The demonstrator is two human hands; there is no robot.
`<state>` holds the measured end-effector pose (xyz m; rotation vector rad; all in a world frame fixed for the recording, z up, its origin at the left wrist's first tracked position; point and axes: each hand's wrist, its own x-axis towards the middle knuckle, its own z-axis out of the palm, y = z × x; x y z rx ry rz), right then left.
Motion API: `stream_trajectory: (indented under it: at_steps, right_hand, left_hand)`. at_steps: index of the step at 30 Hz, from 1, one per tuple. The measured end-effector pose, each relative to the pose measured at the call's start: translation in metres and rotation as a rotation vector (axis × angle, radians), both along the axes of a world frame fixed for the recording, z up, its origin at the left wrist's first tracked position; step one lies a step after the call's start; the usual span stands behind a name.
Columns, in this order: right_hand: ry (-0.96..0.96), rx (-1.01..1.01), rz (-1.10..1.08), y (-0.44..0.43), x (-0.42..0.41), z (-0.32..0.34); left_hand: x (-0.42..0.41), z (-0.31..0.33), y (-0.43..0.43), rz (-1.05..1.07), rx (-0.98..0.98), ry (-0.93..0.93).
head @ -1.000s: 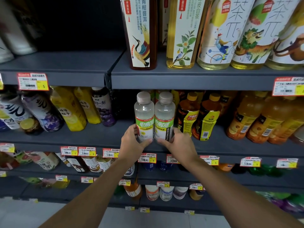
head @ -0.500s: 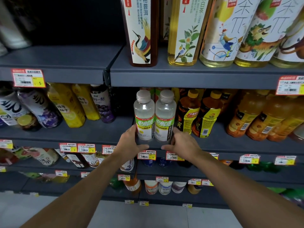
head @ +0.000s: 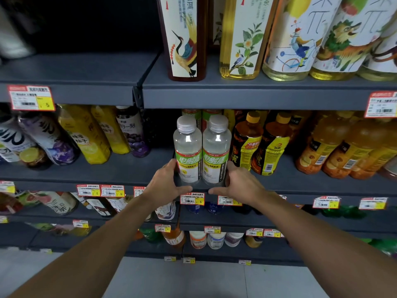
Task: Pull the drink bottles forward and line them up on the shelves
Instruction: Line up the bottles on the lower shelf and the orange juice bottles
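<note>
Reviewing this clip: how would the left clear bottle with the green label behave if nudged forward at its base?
The left clear bottle looks full, so probably heavy and steady. It is tall and narrow, so a high push might tip it. It touches the right clear bottle, so both likely slide together.

— What differs from a second ago?

— The left hand [head: 166,184] and right hand [head: 240,186] no longer wrap the bases of the two clear bottles [head: 202,151]. Their thumbs, which met in front of the labels, now lie lower, along the front edge of the shelf [head: 129,171], with a gap between them.

— And the bottles?

— They sit closer to that front edge than before, upright and side by side at the centre of the frame. The fingers now rest against their outer sides only.

— Anything else?

— The view has tipped down a little: the top shelf's bottles are cut off higher at the upper edge.
</note>
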<state>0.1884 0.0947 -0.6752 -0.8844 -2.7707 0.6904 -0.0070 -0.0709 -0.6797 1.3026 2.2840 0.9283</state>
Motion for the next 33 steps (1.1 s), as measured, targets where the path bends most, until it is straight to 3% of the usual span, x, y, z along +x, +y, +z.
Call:
stream_trajectory:
  at_steps: [33]
  right_hand:
    - [-0.021,-0.127,0.030,0.013,-0.003,-0.006]
  left_hand:
    - [-0.010,-0.006,0.011,-0.006,-0.034,0.057]
